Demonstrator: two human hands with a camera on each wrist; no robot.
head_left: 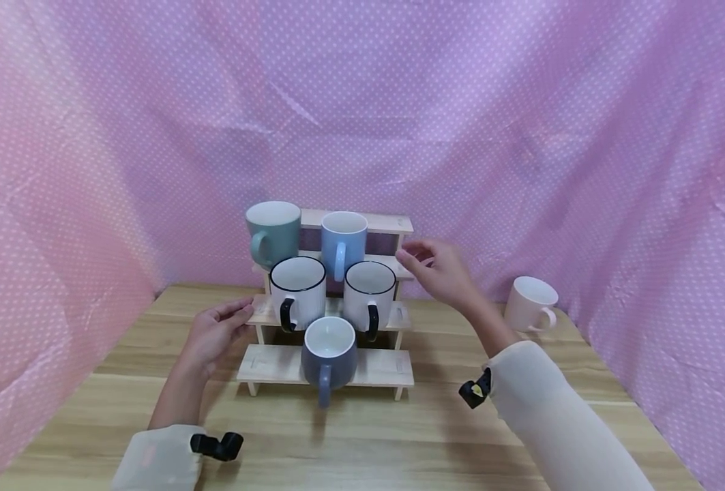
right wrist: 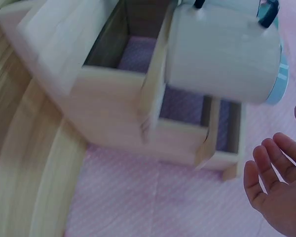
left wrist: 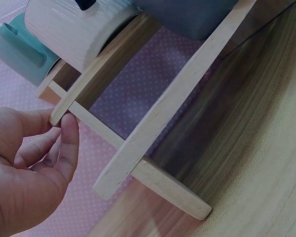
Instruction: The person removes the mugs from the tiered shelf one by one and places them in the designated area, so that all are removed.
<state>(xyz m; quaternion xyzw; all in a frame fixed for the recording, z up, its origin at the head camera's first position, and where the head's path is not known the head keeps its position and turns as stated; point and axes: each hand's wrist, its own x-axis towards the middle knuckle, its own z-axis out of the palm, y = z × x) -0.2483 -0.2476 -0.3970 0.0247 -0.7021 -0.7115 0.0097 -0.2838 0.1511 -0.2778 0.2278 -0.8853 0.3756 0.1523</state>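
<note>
A pale wooden tiered rack [head_left: 264,365] stands on the table, bearing several mugs. My left hand [head_left: 211,337] pinches the left end of its second step from the bottom between thumb and fingers. My right hand [head_left: 442,276] is beside the rack's upper right end; the right wrist view shows its fingers loosely bent, holding nothing. A grey-blue mug [head_left: 330,361] sits on the lowest step. Two white mugs with black rims, the left one [head_left: 301,307] and the right one [head_left: 362,307], stand above it. Higher up are a green mug [head_left: 282,239] and a light blue mug [head_left: 352,239].
A plain white mug [head_left: 528,307] stands on the wooden table [head_left: 387,443] at the right, near the back. Pink dotted cloth [head_left: 362,102] hangs behind the table and along both sides.
</note>
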